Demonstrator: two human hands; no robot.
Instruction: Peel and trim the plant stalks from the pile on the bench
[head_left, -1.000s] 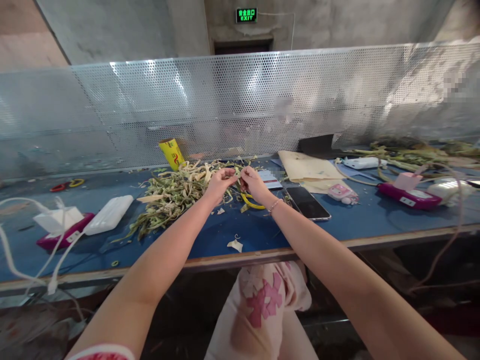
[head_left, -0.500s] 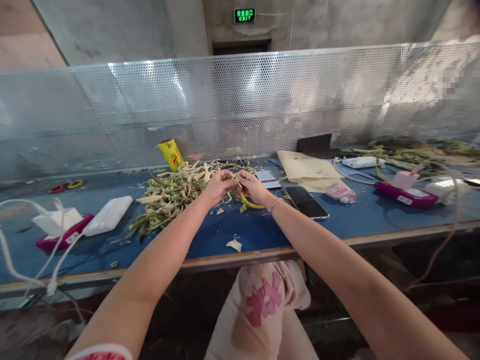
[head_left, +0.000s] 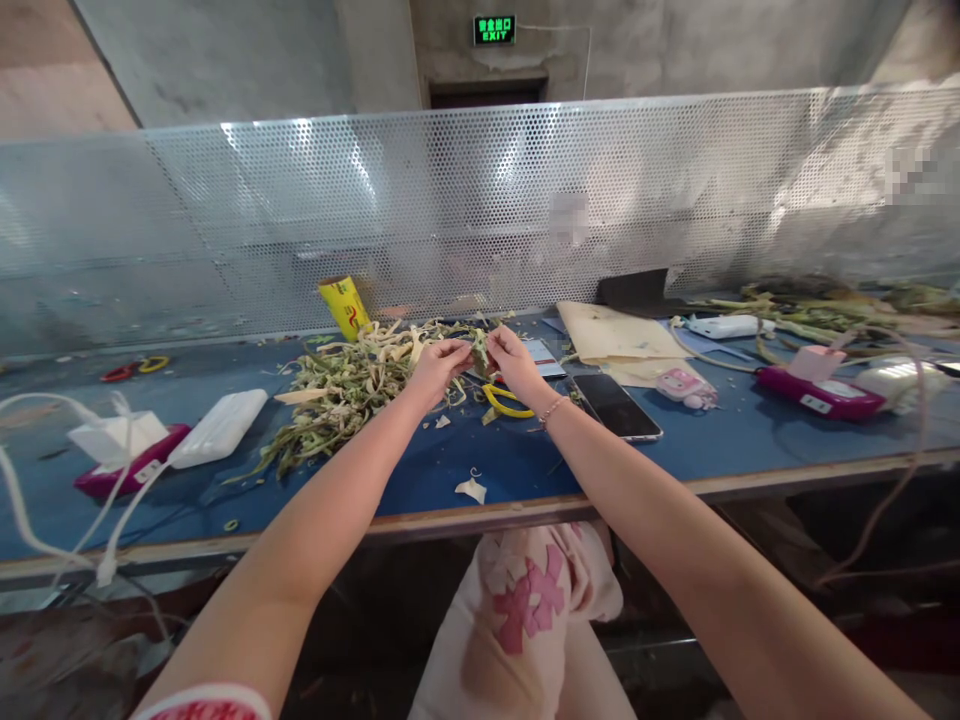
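Observation:
Between my two hands is a small green dried plant piece [head_left: 481, 352], held above the blue table [head_left: 420, 480]. My left hand [head_left: 441, 368] pinches its left side, and my right hand [head_left: 512, 360] grips its right side. To the left, partly behind my left hand, spreads a heap of dried green and pale stalks [head_left: 337, 395]. Yellow scissor handles [head_left: 507, 404] lie just below my right hand. A pale scrap [head_left: 472, 489] rests near the table's front edge.
A yellow packet [head_left: 345, 306] leans behind the heap. Right of my hands lie a black phone [head_left: 619, 405], brown paper [head_left: 615, 335] and a pink case [head_left: 685, 387]. White power bank [head_left: 221, 428] and cables are at left. A perforated metal screen [head_left: 465, 215] stands behind.
My hands have moved slightly apart, and more of the green plant piece shows between them. The yellow handles are more visible below. The view has shifted slightly.

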